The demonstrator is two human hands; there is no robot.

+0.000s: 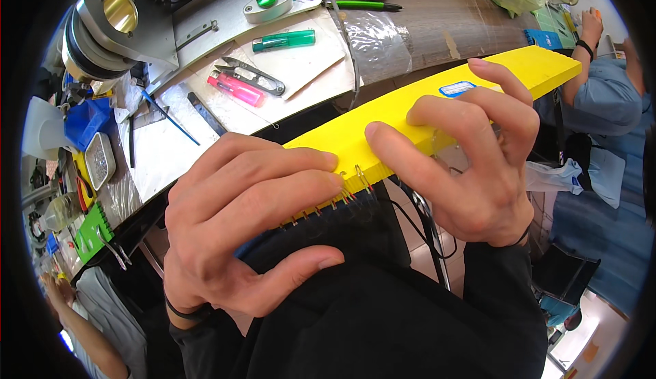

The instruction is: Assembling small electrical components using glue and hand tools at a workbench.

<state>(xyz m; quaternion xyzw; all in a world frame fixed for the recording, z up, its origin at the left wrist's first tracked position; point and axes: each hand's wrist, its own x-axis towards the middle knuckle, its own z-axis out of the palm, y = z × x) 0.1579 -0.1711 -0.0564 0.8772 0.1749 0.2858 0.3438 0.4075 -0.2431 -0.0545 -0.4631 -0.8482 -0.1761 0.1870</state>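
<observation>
A long yellow foam strip (pixel 540 68) slants from lower left to upper right above my lap. Several thin wire pieces (pixel 360 174) stick out along its near edge, some with reddish parts. My left hand (pixel 239 222) lies over the strip's left end, fingers stretched side by side, two fingertips beside the wires. Its thumb points away from the strip, touching nothing. My right hand (pixel 471 153) grips the middle of the strip, its bent fingers spread over the top. A small blue-and-white label (pixel 456 89) shows on the strip between those fingers.
Beyond the strip, the worktable carries a green lighter (pixel 283 41), a pink lighter (pixel 236 89), thread snips (pixel 253 76) and a metal machine (pixel 130 24). A green pen (pixel 362 5) lies farther back. Other people's arms show at right (pixel 591 27) and lower left (pixel 85 324).
</observation>
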